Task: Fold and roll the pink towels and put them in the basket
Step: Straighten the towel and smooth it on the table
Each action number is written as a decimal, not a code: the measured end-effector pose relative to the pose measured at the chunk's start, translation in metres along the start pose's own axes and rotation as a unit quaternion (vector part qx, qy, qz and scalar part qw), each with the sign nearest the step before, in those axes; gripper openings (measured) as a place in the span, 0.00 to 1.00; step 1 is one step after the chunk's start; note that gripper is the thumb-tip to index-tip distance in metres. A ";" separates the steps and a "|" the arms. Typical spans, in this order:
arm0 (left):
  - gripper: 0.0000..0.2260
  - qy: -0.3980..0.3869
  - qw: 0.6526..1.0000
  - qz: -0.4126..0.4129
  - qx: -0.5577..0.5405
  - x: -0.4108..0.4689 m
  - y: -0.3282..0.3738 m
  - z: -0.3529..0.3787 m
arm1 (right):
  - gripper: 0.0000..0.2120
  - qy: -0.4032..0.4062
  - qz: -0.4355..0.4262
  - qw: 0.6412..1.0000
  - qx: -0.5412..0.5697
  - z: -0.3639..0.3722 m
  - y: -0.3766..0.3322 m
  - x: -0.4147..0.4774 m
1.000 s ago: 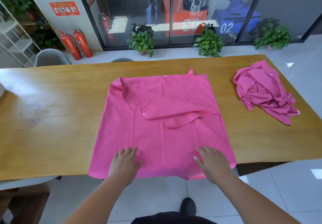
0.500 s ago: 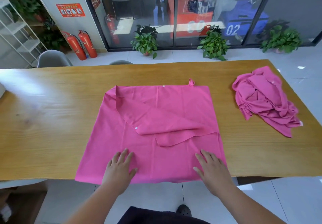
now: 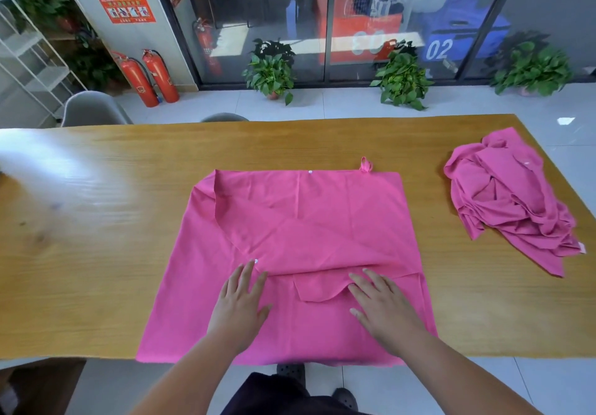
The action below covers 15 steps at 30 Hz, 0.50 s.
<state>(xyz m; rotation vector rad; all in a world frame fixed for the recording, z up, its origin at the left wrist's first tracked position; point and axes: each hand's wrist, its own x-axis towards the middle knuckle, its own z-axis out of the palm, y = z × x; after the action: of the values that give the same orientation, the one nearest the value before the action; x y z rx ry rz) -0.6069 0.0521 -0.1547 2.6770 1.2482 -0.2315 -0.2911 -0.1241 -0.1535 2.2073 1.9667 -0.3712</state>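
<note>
1. The large pink towel (image 3: 306,221) lies spread on the long wooden worktop (image 3: 96,253), directly in front of the person. Its near edge hangs a little over the front edge of the worktop. A crumpled heap of pink towels (image 3: 506,201) lies well apart at the right end. The basket is not in view.
2. The left hand (image 3: 240,301) and the right hand (image 3: 383,308) both rest flat on the near half of the towel. The grip of each is apart: the fingers are straight and hold nothing, they only press the cloth.
3. The towel is not yet a clean square. Its far left corner is turned over, and this turned-over flap (image 3: 322,289) reaches down between the hands. The right fingertips touch its lower edge.
4. In my judgement the step in hand is to flatten the towel before the first fold. To do it well, one hand should pin the lower layer while the other takes the flap by its tip and lays it back toward the far left.
5. After that, stroke with flat palms from the middle outward, so the wrinkles go to the edges and are not trapped.
6. The small hanging loop (image 3: 366,166) at the far edge is best kept flat, or it may make a bump in the roll.
7. It seems wise to push the towel a little away, so that no cloth hangs off and pulls the fold crooked.
</note>
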 end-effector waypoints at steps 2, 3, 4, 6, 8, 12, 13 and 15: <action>0.33 0.004 1.000 0.008 -0.012 0.012 -0.003 -0.004 | 0.27 0.010 0.006 1.000 0.008 -0.005 0.006 0.006; 0.33 0.004 1.000 0.008 -0.024 0.021 -0.005 -0.005 | 0.26 0.015 0.006 1.000 0.014 -0.009 0.010 0.012; 0.32 0.009 0.999 0.011 -0.034 0.032 -0.006 -0.009 | 0.25 0.023 0.006 1.000 0.021 -0.016 0.013 0.019; 0.32 0.027 0.998 0.020 -0.044 0.056 -0.007 -0.017 | 0.23 0.034 0.009 0.998 0.052 -0.036 0.020 0.034; 0.32 0.029 0.997 0.026 -0.063 0.081 -0.005 -0.027 | 0.22 0.026 0.030 0.994 0.098 -0.058 0.030 0.049; 0.31 0.066 0.993 0.024 -0.098 0.121 -0.006 -0.046 | 0.22 0.067 0.086 0.980 0.168 -0.092 0.054 0.081; 0.31 0.080 0.991 0.022 -0.104 0.128 -0.007 -0.050 | 0.22 0.072 0.101 0.975 0.186 -0.097 0.063 0.089; 0.31 0.108 0.988 0.011 -0.114 0.139 -0.008 -0.059 | 0.23 0.091 0.141 0.959 0.227 -0.104 0.084 0.108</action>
<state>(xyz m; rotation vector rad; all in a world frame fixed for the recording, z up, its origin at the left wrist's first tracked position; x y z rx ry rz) -0.5204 0.1735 -0.1280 2.5677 1.2171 0.1987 -0.1891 -0.0023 -0.0891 2.8548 1.7400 -0.6517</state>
